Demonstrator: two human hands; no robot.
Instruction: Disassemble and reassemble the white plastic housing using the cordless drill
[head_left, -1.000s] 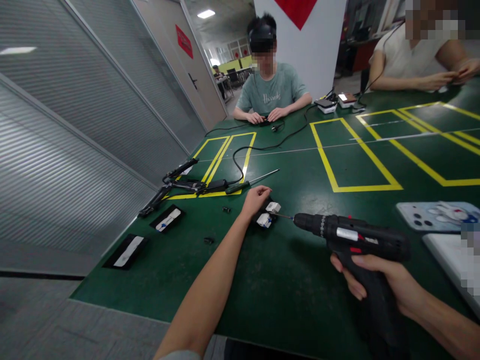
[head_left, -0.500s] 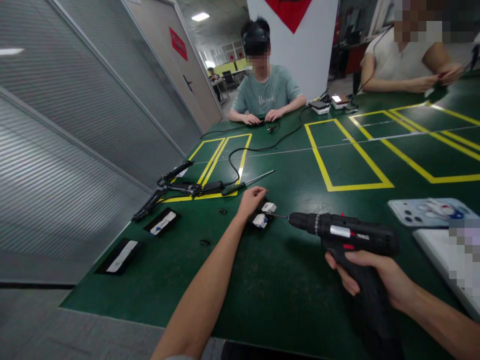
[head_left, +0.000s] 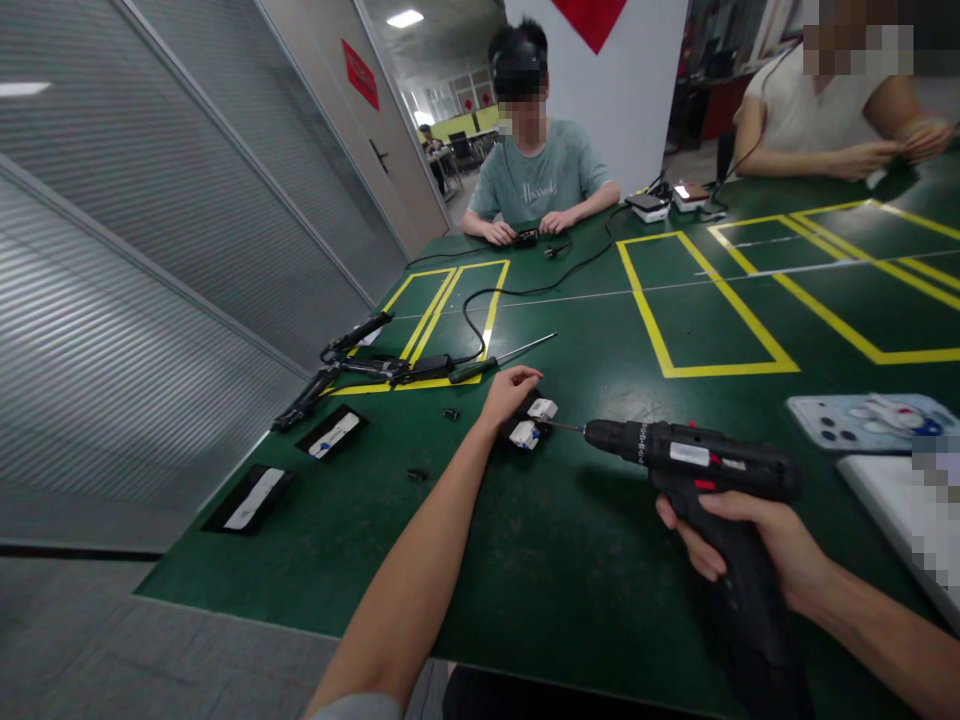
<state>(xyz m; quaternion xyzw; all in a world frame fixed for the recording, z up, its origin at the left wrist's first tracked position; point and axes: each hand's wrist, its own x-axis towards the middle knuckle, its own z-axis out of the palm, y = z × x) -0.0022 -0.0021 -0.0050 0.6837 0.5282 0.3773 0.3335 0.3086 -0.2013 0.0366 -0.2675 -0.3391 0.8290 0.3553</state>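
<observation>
My right hand (head_left: 765, 535) is wrapped round the grip of a black cordless drill (head_left: 690, 455), held level with its nose to the left. A long thin bit (head_left: 564, 427) runs from the chuck to a small black part with two white blocks (head_left: 526, 433). At that part, my left hand (head_left: 511, 394) has its fingers curled over the far side and holds it on the green table. The bit's tip meets the part between the white blocks; the exact contact is too small to make out. The left fingertips are partly hidden.
A screwdriver (head_left: 502, 358) lies beyond my left hand, beside a black jointed frame (head_left: 360, 368) with a cable. Two black plates with white strips (head_left: 334, 435) lie left, near small dark pieces (head_left: 451, 413). A phone (head_left: 862, 422) is at right. Two people sit across the table.
The view has shifted slightly, so the table things sit a little further right. Both hands keep their holds, with the drill bit still at the black part.
</observation>
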